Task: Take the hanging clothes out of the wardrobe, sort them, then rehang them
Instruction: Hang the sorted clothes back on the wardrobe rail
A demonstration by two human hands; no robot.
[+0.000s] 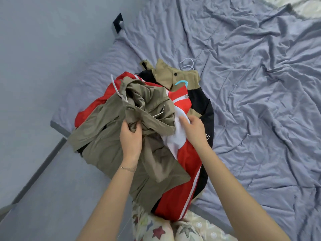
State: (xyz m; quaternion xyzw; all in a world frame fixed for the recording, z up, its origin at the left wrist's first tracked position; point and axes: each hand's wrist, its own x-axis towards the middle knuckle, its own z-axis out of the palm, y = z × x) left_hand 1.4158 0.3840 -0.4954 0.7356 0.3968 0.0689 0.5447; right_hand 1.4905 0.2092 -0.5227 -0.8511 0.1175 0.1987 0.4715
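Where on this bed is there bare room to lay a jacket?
The wrinkled sheet right of the clothes pile is bare, as is the strip beyond it, toward the black object. The near-left edge is crowded: the pile, with left hand and right hand in it.

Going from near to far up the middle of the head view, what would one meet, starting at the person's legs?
star-patterned trousers → left hand → turquoise hanger hook → white hanger hook → black object at the bed's far corner
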